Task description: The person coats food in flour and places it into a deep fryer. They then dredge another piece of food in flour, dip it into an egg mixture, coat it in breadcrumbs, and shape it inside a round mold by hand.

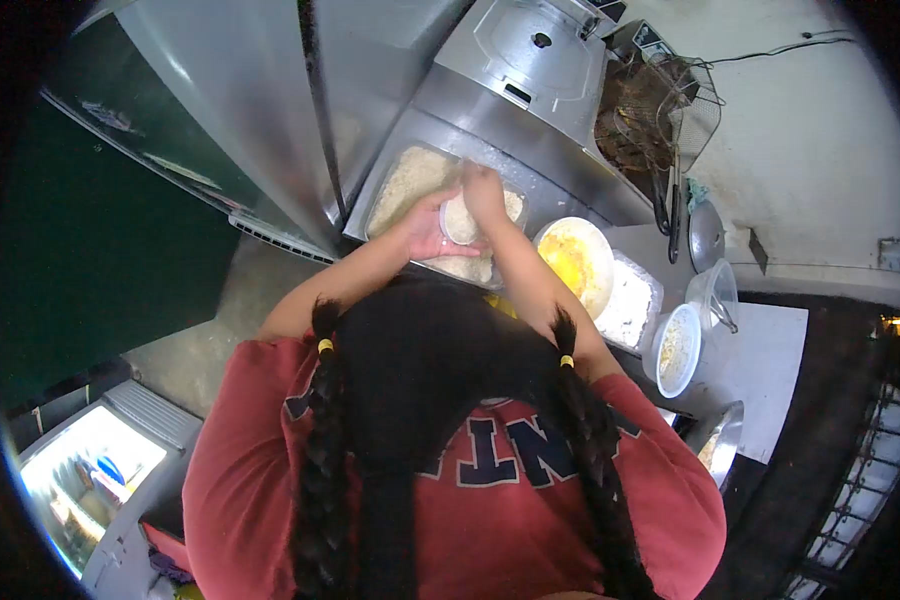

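A clear rectangular tray [372, 222] of pale breadcrumbs lies on the metal counter ahead of me. Over it, my left hand [430, 232] curves round a small round cup [460, 222] filled with crumbs, thumb on the far side and fingers below. My right hand [483, 190] is closed just beyond the cup's right rim, knuckles up; whatever its fingers grip is hidden and slightly blurred. Right of the tray stands a white bowl [602, 252] with yellow beaten egg in it. Beside that is a clear tray [653, 283] of white flour.
Farther right are a white bowl [688, 375] with crumbly bits, a clear plastic container [718, 290] and a metal bowl [733, 425]. A lidded steel fryer [525, 60] stands behind the counter, wire frying baskets [695, 100] next to it. A fridge [240, 100] rises at the left.
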Demonstrator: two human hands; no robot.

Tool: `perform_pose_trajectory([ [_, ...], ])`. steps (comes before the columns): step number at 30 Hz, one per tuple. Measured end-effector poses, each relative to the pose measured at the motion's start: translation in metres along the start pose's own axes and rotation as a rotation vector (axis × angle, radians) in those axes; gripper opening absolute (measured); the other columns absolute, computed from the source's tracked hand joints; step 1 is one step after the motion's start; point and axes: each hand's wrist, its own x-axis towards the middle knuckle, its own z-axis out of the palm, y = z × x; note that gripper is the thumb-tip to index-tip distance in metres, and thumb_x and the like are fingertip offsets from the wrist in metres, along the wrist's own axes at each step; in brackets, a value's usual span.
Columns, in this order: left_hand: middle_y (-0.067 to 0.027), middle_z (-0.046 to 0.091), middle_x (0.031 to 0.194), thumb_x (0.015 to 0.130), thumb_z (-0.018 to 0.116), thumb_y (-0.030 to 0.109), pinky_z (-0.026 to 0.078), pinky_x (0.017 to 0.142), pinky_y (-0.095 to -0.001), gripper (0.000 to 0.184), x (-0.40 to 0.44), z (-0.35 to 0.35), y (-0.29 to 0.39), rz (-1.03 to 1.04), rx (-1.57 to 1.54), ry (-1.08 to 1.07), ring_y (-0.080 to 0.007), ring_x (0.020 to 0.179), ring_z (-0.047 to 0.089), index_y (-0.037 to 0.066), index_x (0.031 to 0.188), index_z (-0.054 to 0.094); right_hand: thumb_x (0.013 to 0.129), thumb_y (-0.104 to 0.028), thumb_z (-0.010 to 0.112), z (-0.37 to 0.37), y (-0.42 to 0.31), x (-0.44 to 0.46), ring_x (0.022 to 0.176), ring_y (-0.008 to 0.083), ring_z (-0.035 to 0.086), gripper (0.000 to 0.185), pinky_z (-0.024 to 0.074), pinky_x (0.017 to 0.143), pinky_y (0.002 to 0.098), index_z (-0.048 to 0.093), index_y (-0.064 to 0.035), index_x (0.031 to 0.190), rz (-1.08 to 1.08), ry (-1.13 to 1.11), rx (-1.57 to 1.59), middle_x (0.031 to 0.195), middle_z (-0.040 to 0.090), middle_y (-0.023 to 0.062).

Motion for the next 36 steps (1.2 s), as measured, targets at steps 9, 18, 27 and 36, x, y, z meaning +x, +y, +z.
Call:
perform_pose_trajectory([
  [9,-0.0129,0.062,0.122,0.087,0.033,0.08,0.052,0.089,-0.0549,0.084,0.03,-0.046,0.005,-0.253,-0.134,-0.777,-0.0358,0.107,0.063,0.013,0.133,0.053,0.095,-0.032,0.051,-0.017,-0.046,-0.014,0.08,0.0398,0.064,0.039,0.0485,0.076,0.0449,0.066,0.0038,0.095,-0.011,-0.255,-0.254,0.086,0.067,0.024],
  [18,-0.0164,0.06,0.127,0.088,0.03,0.08,0.05,0.093,-0.0574,0.086,0.013,-0.015,-0.004,0.066,0.026,-0.107,-0.0393,0.111,0.062,0.012,0.137,0.05,0.094,-0.037,0.051,-0.017,-0.027,-0.004,0.072,0.0346,0.065,0.045,0.048,0.071,0.0445,0.067,0.0034,0.084,0.009,-0.071,0.139,0.077,0.066,0.0243],
  [27,-0.015,0.062,0.121,0.089,0.032,0.078,0.054,0.087,-0.0565,0.082,0.002,-0.006,0.0,-0.05,0.115,0.005,-0.0366,0.101,0.065,0.011,0.134,0.05,0.093,-0.04,0.049,0.005,0.013,0.002,0.092,0.0464,0.064,0.05,0.0472,0.082,0.0491,0.069,0.0048,0.09,-0.245,-0.096,-0.308,0.089,0.066,0.0312],
  [36,-0.0129,0.065,0.115,0.085,0.032,0.083,0.057,0.083,-0.053,0.087,0.018,-0.029,0.001,-0.003,0.153,-0.063,-0.0345,0.097,0.067,0.012,0.131,0.053,0.095,-0.044,0.046,-0.016,-0.041,-0.005,0.089,0.0451,0.065,0.054,0.0475,0.082,0.0483,0.067,0.0058,0.087,-0.016,-0.195,-0.075,0.088,0.065,0.0318],
])
